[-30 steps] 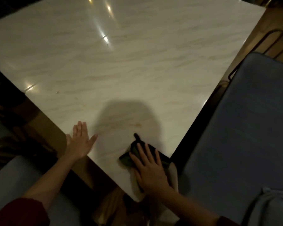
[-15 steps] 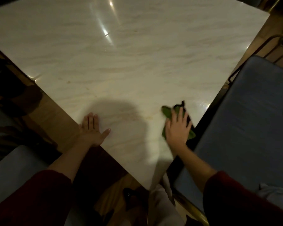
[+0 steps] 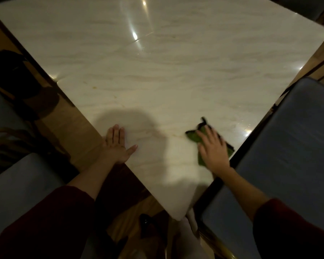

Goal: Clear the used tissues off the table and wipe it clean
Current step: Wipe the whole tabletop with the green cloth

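Now, a pale marble table [image 3: 176,71] gleams with light glints, with a blue padded chair [image 3: 297,146] tight against its right edge. The right hand [image 3: 214,151] lies flat, fingers spread, pressing a green cloth [image 3: 194,136] onto the top near that edge. The left hand [image 3: 116,144] rests flat at the left edge, fingers together and thumb out.

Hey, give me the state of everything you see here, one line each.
table: no tissues in view, faint yellowish spots near its left edge.
green cloth: lying on the table, under the right hand.
right hand: fingers spread, pressing the cloth.
left hand: flat on the table's edge, holding nothing.
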